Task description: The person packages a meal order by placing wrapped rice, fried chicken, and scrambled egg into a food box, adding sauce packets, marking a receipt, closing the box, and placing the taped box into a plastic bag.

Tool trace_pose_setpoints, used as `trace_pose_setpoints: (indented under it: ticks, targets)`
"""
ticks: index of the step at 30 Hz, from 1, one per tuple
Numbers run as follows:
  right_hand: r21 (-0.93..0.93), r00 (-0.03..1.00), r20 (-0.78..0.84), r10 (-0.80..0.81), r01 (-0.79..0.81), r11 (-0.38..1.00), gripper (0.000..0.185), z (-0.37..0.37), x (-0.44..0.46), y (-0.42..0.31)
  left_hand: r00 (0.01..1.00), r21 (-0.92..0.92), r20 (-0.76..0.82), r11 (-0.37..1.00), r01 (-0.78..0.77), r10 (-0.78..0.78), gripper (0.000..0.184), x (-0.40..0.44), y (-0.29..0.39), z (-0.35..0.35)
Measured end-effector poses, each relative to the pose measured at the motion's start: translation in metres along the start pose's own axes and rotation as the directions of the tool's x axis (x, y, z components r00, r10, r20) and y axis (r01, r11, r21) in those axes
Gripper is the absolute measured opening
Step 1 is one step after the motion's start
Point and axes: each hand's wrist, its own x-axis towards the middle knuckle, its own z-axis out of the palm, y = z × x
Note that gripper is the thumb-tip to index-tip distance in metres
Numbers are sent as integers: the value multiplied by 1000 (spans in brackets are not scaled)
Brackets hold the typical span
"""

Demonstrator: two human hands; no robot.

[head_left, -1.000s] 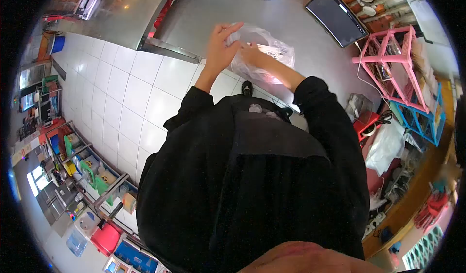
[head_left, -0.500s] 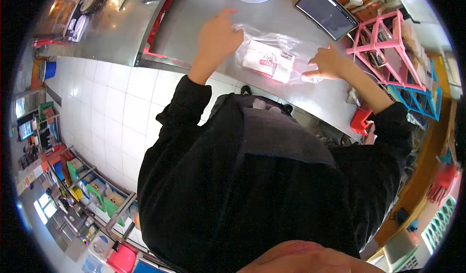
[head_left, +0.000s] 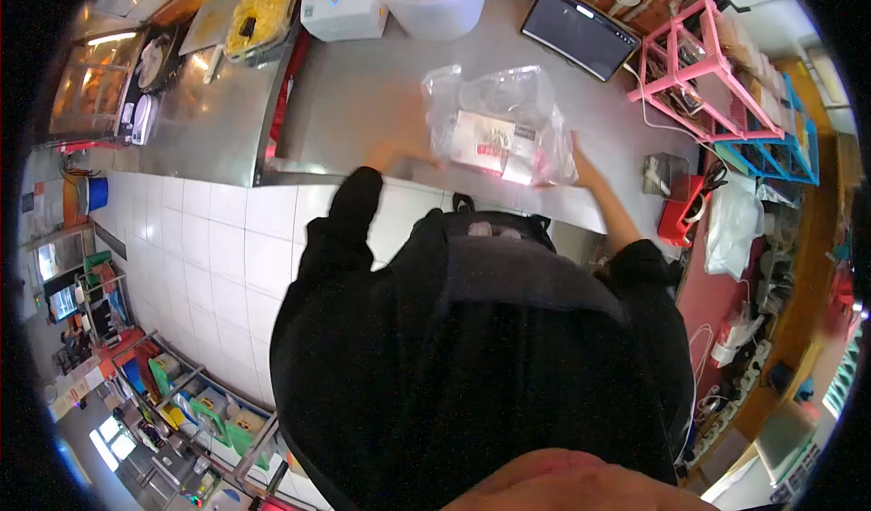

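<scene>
A clear plastic bag [head_left: 522, 89] stands puffed up on the steel counter. Through it shows a white box with red print [head_left: 481, 141], seen low in the bag. My left hand [head_left: 406, 130] is just left of the bag, smeared by motion, so its fingers cannot be made out. At the bag's right side is my right hand [head_left: 573, 168], its fingers largely hidden by the plastic. Whether that hand grips the bag or only touches it, I cannot tell.
Behind the bag are a white machine [head_left: 340, 7], a white tub [head_left: 431, 7] and a tablet [head_left: 581, 32]. On the right stand a pink rack [head_left: 717, 84], a blue rack [head_left: 794, 148] and a red tape dispenser [head_left: 679, 213]. The steel counter [head_left: 336, 84] ends above a tiled floor.
The bag has gone from lying flat to standing puffed up around the box. Both hands have moved lower beside it. My view has shifted, showing more of the counter's back.
</scene>
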Motion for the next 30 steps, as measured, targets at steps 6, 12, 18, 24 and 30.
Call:
trace_pose_setpoints:
  ticks: [6, 12, 18, 24, 30]
  targets:
    - [-87, 997, 37, 61, -58, 995, 47, 34, 47, -76, 997, -510, 77, 859, 37, 3, 94, 36, -4, 85]
    - [131, 957, -263, -125, 163, 978, 36, 31, 35, -100, 991, -569, 131, 818, 83, -10, 84, 40, -11, 106]
    - [-20, 946, -273, -173, 174, 984, 27, 17, 47, -141, 983, -562, 174, 813, 152, -63, 74, 39, -34, 124]
    - [-261, 970, -94, -226, 195, 945, 22, 3, 55, -147, 964, -509, 223, 826, 244, -147, 65, 30, -64, 146]
    - [657, 779, -617, 109, 434, 617, 22, -122, 29, -201, 940, -458, 251, 828, 325, -230, 56, 10, -77, 147]
